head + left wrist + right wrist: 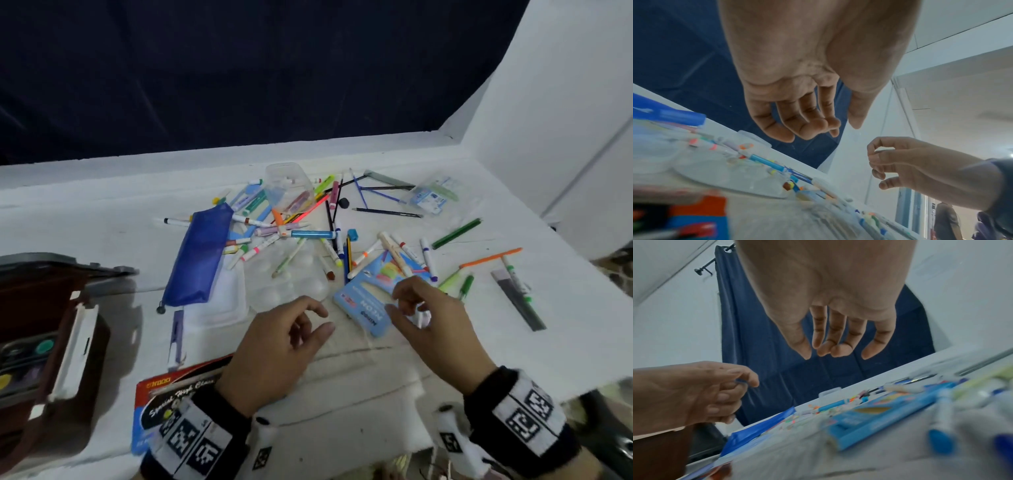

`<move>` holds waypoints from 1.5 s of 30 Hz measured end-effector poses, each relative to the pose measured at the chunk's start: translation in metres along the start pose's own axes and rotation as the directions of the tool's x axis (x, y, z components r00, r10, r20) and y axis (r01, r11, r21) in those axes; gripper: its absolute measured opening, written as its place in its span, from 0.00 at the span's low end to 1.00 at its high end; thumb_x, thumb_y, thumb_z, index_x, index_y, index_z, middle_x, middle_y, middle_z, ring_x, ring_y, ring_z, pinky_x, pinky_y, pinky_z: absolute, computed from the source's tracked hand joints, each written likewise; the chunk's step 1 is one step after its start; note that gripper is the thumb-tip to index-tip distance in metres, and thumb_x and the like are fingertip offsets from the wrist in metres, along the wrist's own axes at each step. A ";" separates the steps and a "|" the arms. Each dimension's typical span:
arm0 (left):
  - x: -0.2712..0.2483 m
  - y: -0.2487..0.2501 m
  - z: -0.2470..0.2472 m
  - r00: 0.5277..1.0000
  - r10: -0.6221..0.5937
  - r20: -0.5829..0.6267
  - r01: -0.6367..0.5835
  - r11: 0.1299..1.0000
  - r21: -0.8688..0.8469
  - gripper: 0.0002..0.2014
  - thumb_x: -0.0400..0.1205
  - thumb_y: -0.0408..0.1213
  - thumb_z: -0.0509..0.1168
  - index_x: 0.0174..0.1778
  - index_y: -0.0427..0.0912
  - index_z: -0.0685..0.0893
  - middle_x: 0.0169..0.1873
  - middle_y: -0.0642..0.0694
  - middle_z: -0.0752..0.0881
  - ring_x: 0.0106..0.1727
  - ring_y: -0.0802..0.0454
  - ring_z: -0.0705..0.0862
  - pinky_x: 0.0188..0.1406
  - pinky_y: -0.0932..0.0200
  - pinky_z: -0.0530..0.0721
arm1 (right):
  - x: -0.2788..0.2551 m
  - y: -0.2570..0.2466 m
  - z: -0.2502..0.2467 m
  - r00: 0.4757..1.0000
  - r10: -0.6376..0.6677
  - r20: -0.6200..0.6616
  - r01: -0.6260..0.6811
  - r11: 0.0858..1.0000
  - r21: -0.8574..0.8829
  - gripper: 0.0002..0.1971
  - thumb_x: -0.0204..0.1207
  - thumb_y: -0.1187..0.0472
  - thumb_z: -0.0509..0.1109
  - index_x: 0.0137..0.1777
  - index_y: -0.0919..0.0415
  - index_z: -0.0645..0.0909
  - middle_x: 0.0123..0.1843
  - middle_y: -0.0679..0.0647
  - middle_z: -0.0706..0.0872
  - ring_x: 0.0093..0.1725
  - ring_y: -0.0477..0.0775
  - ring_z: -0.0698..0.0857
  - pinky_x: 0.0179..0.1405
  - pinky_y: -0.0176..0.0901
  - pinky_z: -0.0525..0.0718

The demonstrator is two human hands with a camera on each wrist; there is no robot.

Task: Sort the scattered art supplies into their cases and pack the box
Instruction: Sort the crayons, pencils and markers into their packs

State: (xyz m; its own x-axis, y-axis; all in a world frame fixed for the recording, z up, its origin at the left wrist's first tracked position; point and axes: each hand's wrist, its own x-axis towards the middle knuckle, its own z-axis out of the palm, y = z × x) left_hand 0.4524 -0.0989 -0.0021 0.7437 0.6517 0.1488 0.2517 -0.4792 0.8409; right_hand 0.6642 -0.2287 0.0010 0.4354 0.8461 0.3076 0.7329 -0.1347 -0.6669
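Scattered markers (310, 234) beyond two empty hands, fingers (317, 306) loosely curled.

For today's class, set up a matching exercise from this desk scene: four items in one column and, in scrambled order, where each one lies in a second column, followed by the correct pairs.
Column A
1. blue pencil pouch
2. light blue marker box
3. brown case
4. clear plastic tub

Column B
a. far side of the pile, near the dark curtain
b. at the left edge of the table, lid open
c. just beyond the right hand's fingertips
d. left of the pile, lying slantwise

Pairs: 1-d, 2-c, 3-b, 4-a
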 end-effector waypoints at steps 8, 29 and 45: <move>0.046 0.035 0.067 0.969 0.081 0.233 -0.140 0.958 0.251 0.10 0.82 0.47 0.69 0.58 0.62 0.86 0.43 0.59 0.78 0.43 0.59 0.79 0.44 0.64 0.78 | 0.028 0.084 -0.075 0.933 -0.045 0.356 0.151 0.949 -0.277 0.11 0.70 0.59 0.80 0.47 0.43 0.86 0.40 0.38 0.84 0.42 0.43 0.79 0.43 0.42 0.79; 0.053 0.055 0.166 0.908 -0.081 0.412 -0.199 0.780 0.593 0.15 0.81 0.48 0.70 0.64 0.63 0.84 0.61 0.59 0.76 0.66 0.61 0.71 0.53 0.51 0.56 | 0.060 0.125 -0.069 0.531 -0.232 0.815 0.638 0.743 -0.204 0.12 0.78 0.50 0.70 0.60 0.45 0.79 0.59 0.46 0.76 0.64 0.51 0.72 0.60 0.49 0.66; 0.057 0.055 0.169 0.957 0.001 0.290 -0.198 0.732 0.652 0.10 0.81 0.46 0.59 0.49 0.56 0.86 0.45 0.55 0.83 0.43 0.54 0.78 0.48 0.54 0.63 | 0.063 0.136 -0.072 0.561 -0.272 0.782 0.675 0.697 -0.241 0.09 0.84 0.59 0.63 0.60 0.45 0.76 0.61 0.45 0.81 0.65 0.52 0.73 0.64 0.52 0.69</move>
State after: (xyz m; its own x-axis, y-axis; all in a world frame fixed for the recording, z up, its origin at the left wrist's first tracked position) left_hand 0.6127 -0.1874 -0.0354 0.8915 0.4529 -0.0080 0.4406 -0.8632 0.2466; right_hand 0.8293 -0.2310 -0.0216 -0.3640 0.9143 -0.1775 0.9311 0.3524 -0.0937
